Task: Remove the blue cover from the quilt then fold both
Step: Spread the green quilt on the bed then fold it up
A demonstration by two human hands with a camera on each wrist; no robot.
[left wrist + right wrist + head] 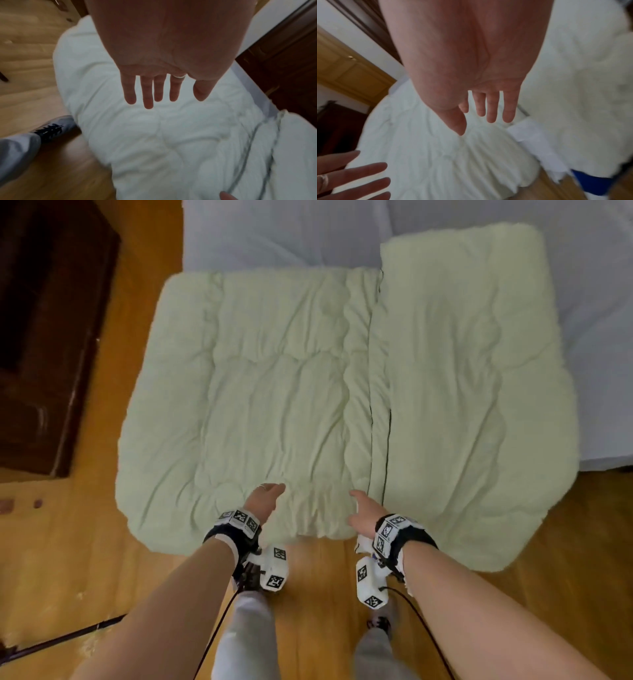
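Nearest, at six o'clock: two legs in grey trousers and a laced shoe [49,128] are standing on the wooden floor [325,570].

Next, left hand [263,501] at seven o'clock and right hand [364,513] at five o'clock: both are reaching forward with fingers straight and spread wide, holding nothing, hovering at the near edge of the quilt [274,392].

Centre: the quilt, pale and bare of any cover, is lying part folded; a flap at three o'clock is overlapping the flat section, and the left side is hanging off the bed [274,231] toward the floor.

Blue cover [590,181]: only a blue patch is showing in the right wrist view at five o'clock, beyond the quilt's edge; I cannot tell whether it is folded.

Far, at twelve o'clock: the bed's pale sheet. At ten o'clock: dark wooden furniture [44,337].

Risk, as judged: the overhanging side is likely dragging the padding floorward when lifted, skewing the fold.
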